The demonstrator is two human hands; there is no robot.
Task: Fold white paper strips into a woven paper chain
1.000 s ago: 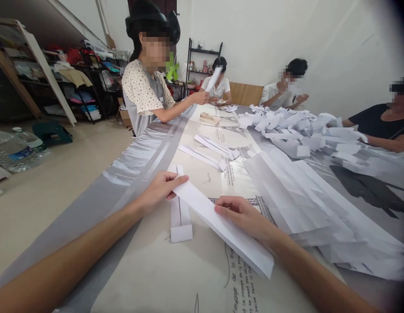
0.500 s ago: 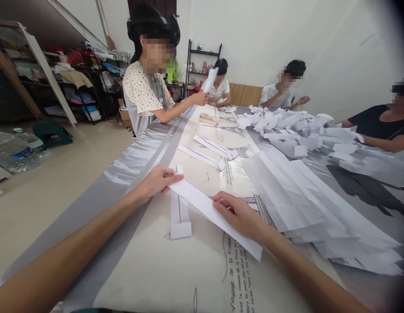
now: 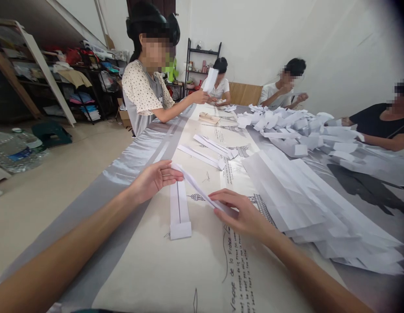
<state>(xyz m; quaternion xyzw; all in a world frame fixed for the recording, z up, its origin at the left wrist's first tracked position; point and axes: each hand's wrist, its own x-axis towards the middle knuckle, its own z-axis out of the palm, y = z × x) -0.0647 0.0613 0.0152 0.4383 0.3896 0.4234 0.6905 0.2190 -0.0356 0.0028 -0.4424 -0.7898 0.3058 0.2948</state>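
Observation:
A white paper strip point(image 3: 197, 184) is held between my two hands, tilted almost edge-on. My left hand point(image 3: 158, 177) has its fingers closed on the far end of the strip. Round the near end, my right hand point(image 3: 236, 211) grips with thumb and fingers, hiding part of it. Beneath my left hand a folded paper strip point(image 3: 180, 208) lies on the printed tablecloth point(image 3: 150, 269), with a lengthwise slit and a turned-up near end. Farther off lie two more folded strips, one of them a long strip point(image 3: 200, 156).
A fanned stack of paper sheets point(image 3: 286, 195) lies right of my right hand. Behind it spreads a heap of folded papers point(image 3: 293, 124). A co-worker point(image 3: 141, 91) at the left edge holds up paper; several others sit around the table.
The strip has turned from showing its broad face to nearly edge-on. My left hand has rolled over, its fingers now showing; my right hand has barely shifted.

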